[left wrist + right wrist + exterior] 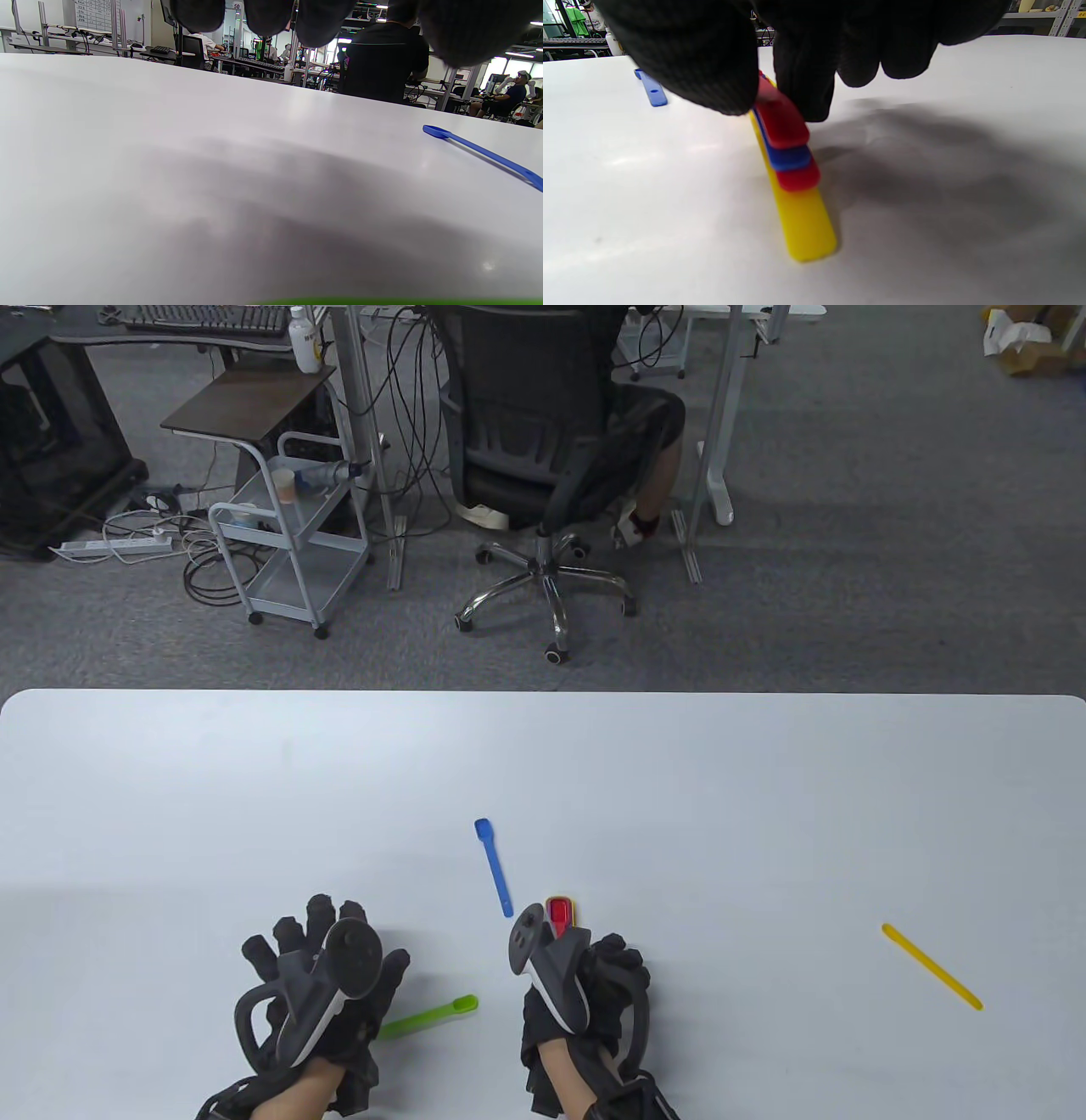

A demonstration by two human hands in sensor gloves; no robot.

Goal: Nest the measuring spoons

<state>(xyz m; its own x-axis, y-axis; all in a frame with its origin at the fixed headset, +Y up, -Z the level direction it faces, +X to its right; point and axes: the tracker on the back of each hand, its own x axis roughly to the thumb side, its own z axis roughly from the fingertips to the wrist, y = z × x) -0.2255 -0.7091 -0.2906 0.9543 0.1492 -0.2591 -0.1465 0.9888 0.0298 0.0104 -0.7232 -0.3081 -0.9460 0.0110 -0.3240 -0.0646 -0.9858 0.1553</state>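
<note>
Right hand (797,46): thumb and fingers pinching stacked spoon handles (791,161), red, blue, red, yellow, near table centre. Left hand (314,984): fingers spread, flat over green spoon (428,1016); contact unclear. Blue spoon (494,867) just beyond; yellow spoon (932,966) well apart. Stack's bowls mostly hidden.
</note>
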